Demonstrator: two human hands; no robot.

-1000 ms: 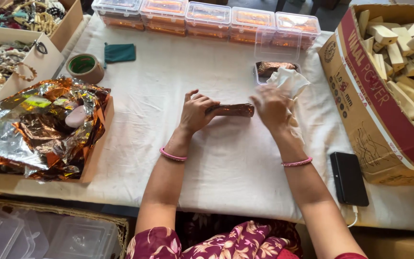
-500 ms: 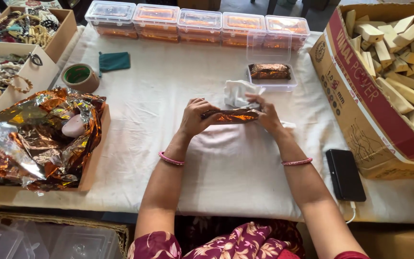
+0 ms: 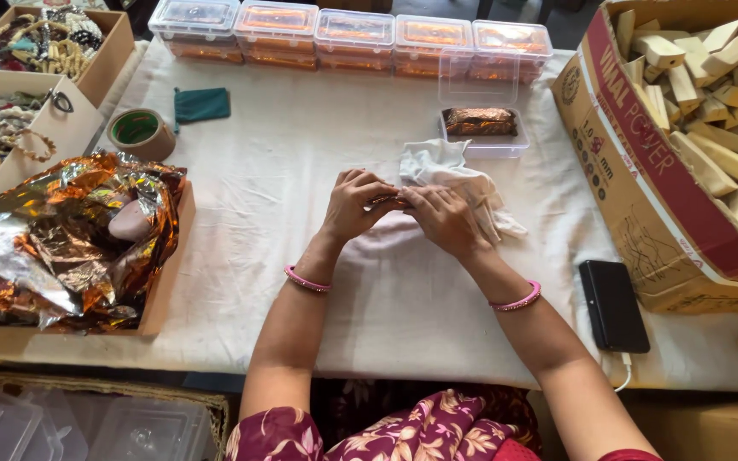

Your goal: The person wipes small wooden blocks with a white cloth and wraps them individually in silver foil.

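Note:
My left hand (image 3: 357,203) and my right hand (image 3: 442,217) meet at the middle of the white-covered table (image 3: 301,171). Both are closed around a small foil-wrapped piece (image 3: 389,201), most of it hidden by my fingers. A crumpled white cloth (image 3: 450,167) lies just behind and under my right hand. Beyond the cloth stands an open clear plastic box (image 3: 487,145) holding one brown-and-orange foil-wrapped bar (image 3: 480,121). Pink bangles circle both wrists.
A box of crumpled orange and silver foil (image 3: 61,239) is at left, with a tape roll (image 3: 139,132) and green pouch (image 3: 202,105) behind. Several lidded boxes (image 3: 352,34) line the far edge. A carton of wooden blocks (image 3: 711,102) and black phone (image 3: 613,305) sit right.
The wrapped bar was stretched between my hands a second ago; my hands have since drawn together over it, and the white cloth has come to lie on the table by my right hand.

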